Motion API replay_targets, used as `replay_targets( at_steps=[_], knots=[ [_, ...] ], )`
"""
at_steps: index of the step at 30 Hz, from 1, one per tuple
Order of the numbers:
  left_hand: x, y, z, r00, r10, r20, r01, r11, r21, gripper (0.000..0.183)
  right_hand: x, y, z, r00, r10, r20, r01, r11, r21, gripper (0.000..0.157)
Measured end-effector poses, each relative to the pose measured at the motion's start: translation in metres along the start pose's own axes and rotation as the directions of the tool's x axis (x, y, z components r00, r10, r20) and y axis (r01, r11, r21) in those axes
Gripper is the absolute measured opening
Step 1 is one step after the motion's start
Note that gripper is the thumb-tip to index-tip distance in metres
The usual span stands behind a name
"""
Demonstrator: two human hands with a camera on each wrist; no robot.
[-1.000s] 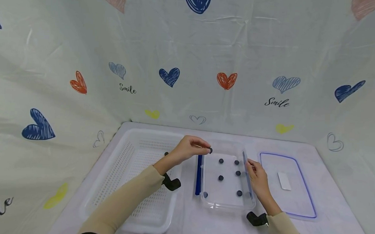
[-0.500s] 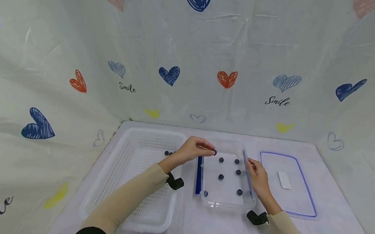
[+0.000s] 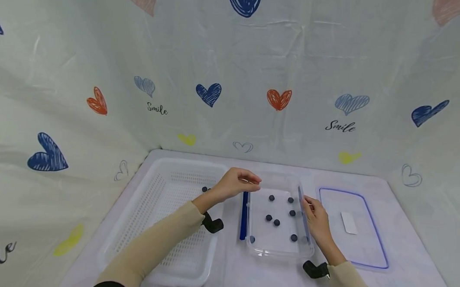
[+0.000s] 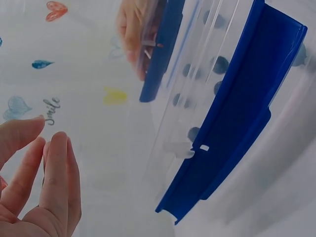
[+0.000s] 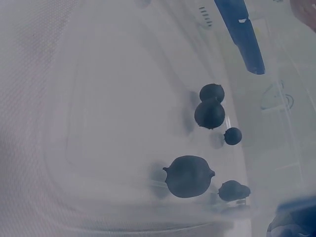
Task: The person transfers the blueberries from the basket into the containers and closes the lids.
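Observation:
In the head view my left hand [image 3: 237,183] is over the far left corner of a clear plastic storage box [image 3: 261,251]. Nothing sits between its fingers; the left wrist view shows thumb and fingertips [image 4: 58,140] apart. My right hand [image 3: 316,217] holds the box's right side at its blue latch flap [image 3: 305,217], with the fingers bent there. Several small dark round balls [image 3: 276,222] lie on the box floor, two of them close together near the middle. The right wrist view shows some balls [image 5: 188,176] through the clear plastic, with little pointed tips.
Left of the box stands a white perforated basket [image 3: 191,281] with a few dark balls [image 3: 204,189], partly hidden by my left arm. A clear lid with a blue rim [image 3: 375,227] lies to the right. The box's left latch flap [image 3: 244,215] hangs outward.
My left hand has let go of a dark ball, which now lies near the middle of the box floor beside another. The right hand stays at the box's right side.

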State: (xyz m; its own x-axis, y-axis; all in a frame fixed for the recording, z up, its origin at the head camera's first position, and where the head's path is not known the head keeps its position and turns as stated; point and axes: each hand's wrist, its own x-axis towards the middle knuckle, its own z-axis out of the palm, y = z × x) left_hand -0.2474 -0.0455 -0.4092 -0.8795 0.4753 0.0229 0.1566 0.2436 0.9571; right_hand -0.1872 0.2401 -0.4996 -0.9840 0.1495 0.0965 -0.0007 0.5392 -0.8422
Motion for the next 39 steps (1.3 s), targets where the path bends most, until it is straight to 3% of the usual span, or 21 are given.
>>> replay_targets(
  at_steps=[12,20,28,39],
  knots=[
    [-0.013,0.003,-0.035,0.996,0.016,-0.091,-0.02,0.999,-0.042,0.025,-0.003,-0.002,0.0,1.0,-0.027,-0.006,0.027,1.0,-0.001,0.048],
    [-0.022,-0.004,-0.051,0.993,0.005,-0.115,-0.017,0.995,-0.102,0.026,-0.002,-0.003,0.0,1.0,-0.021,0.007,0.021,1.0,0.014,0.048],
    [-0.034,-0.011,-0.069,0.986,-0.003,-0.164,-0.005,0.999,-0.051,0.032,-0.004,-0.004,0.001,0.999,-0.049,-0.018,0.049,0.999,-0.005,0.047],
    [-0.047,-0.03,-0.092,0.966,-0.042,-0.257,0.046,0.999,0.01,0.035,-0.001,-0.002,0.001,1.0,-0.024,-0.005,0.024,1.0,-0.001,0.051]
  ],
)
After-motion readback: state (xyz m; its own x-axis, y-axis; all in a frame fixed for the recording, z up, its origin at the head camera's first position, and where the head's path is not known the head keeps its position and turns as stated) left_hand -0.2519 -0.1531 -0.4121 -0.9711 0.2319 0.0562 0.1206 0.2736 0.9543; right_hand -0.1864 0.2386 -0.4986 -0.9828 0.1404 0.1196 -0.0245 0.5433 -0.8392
